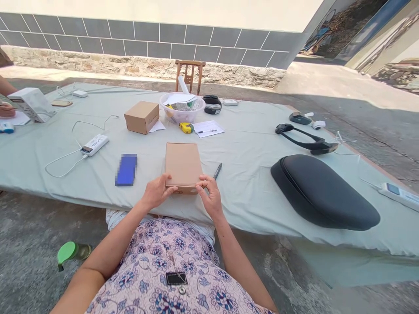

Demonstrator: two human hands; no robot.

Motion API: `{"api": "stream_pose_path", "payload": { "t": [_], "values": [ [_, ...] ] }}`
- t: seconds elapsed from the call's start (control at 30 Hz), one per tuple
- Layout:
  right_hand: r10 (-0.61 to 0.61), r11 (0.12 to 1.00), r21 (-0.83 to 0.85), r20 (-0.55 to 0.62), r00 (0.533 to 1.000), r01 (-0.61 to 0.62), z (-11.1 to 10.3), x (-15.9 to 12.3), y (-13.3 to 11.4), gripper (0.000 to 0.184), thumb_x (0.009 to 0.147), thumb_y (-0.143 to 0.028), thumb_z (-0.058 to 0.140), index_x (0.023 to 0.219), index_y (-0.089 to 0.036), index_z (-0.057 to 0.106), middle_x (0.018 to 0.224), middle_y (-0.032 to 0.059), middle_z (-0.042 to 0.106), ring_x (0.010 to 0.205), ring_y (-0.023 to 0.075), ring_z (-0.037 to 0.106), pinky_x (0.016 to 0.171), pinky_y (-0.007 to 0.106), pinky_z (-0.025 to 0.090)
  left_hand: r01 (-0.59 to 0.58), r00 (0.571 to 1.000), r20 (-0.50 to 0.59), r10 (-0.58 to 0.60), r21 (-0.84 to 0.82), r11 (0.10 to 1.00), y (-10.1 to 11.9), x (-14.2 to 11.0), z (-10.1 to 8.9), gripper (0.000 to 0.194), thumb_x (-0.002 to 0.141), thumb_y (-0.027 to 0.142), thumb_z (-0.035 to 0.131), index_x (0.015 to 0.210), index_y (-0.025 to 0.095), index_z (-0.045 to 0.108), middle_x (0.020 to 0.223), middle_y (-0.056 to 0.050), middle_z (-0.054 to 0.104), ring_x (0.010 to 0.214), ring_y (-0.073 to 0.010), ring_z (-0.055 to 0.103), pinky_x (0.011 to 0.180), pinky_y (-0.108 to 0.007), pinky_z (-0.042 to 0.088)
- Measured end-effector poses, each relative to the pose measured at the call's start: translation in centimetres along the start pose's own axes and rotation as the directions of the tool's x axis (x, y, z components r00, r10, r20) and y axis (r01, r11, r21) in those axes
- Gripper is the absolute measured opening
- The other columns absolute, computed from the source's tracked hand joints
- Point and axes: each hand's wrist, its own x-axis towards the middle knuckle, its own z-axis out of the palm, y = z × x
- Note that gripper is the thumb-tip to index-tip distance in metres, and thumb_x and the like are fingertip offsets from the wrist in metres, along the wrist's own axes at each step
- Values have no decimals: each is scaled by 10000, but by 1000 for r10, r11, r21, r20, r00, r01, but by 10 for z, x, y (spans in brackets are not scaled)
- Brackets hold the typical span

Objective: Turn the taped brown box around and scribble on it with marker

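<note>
Cardboard box, flat, on the worktop near its front edge; left hand at the box's near left corner, right hand at its near right corner; fingers of both hands narrow, curled onto the box and holding it; marker pen, dark, just beside the right hand; phone, blue, blurred, left of the box; power bank, white, cable attached, further left; second box, cardboard, further back; plastic bowl behind it, holding papers and other items too jumbled to tell; tape measure, yellow, beside a paper sheet; black cushion at right; black neckband behind it; power strip at the right edge; co-worker's hand at far left; green-capped bottle on the ground; wooden chair beyond the worktop
</note>
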Motion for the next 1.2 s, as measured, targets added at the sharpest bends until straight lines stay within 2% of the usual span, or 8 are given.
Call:
{"api": "stream_pose_path", "payload": {
  "t": [0.17, 0.47, 0.53, 0.6, 0.7, 0.87, 1.1, 1.2],
  "values": [
    [-10, 1000, 15, -36, 999, 11, 2, 0, 1, 239, 948, -437, 532, 875, -232, 632, 1115, 101, 633, 1151, 248, 591, 1059, 452, 449, 27, 999, -16, -27, -14, 1000, 3, -3, 0, 263, 1020, 422, 380, 1156, 232, 502, 753, 25, 624, 730, -187, 660, 665, -274, 439],
    [11, 997, 72, 5, 1000, -11, -4, -9, 0, 210, 961, -418, 529, 949, -248, 651, 1161, 93, 652, 1203, 242, 592, 1098, 461, 442, 35, 998, -55, -38, -57, 998, 0, -20, 8, 344, 1021, 445, 363, 1256, 234, 501, 916, -22, 688, 782, -173, 673, 712, -274, 481],
    [7, 998, 69, 6, 1000, -7, -5, -12, -1, 204, 962, -412, 534, 945, -250, 657, 1160, 94, 652, 1206, 244, 594, 1104, 470, 441, 40, 997, -67, -45, -74, 996, 0, -23, 8, 437, 1015, 461, 371, 1377, 225, 433, 958, -37, 691, 769, -173, 676, 698, -274, 486],
    [12, 997, 70, 10, 1000, -13, -6, -15, -2, 202, 961, -410, 539, 944, -252, 663, 1167, 97, 649, 1212, 248, 594, 1109, 481, 443, 59, 996, -66, -66, -104, 993, -1, -26, 8, 591, 1002, 482, 389, 1515, 208, 282, 989, -48, 686, 733, -171, 674, 674, -273, 488],
    [22, 997, 77, 22, 1000, -24, -7, -21, -2, 201, 959, -413, 548, 943, -258, 675, 1169, 100, 646, 1240, 260, 586, 1121, 503, 441, 112, 993, -15, -116, -162, 980, 0, -30, 7, 762, 986, 502, 409, 1595, 162, 102, 1018, -67, 675, 703, -170, 667, 677, -291, 508],
    [10, 996, 87, 28, 1000, -13, -10, -29, -1, 193, 953, -417, 567, 952, -263, 684, 1150, 98, 644, 1287, 277, 567, 1139, 534, 435, 112, 994, 45, -103, -305, 946, -1, -34, 4, 696, 979, 465, 427, 1588, 192, 230, 1156, -110, 646, 957, -200, 651, 815, -331, 566],
    [-44, 998, 46, -2, 999, 44, -9, -46, 0, 134, 938, -345, 595, 1035, -277, 658, 1124, 85, 634, 1240, 267, 580, 1118, 532, 464, 127, 992, 58, -113, -440, 889, -3, -47, 8, 705, 972, 429, 477, 1597, 230, 220, 1247, -125, 600, 1145, -232, 595, 884, -364, 585],
    [-43, 998, 54, -16, 999, 44, -8, -53, 1, 235, 925, -309, 613, 1160, -305, 618, 1191, 81, 614, 1269, 259, 561, 1108, 516, 491, 153, 988, 89, -127, -453, 878, -3, -50, 7, 705, 976, 431, 475, 1601, 241, 208, 1299, -128, 582, 1206, -239, 579, 934, -377, 575]
  ]
}}
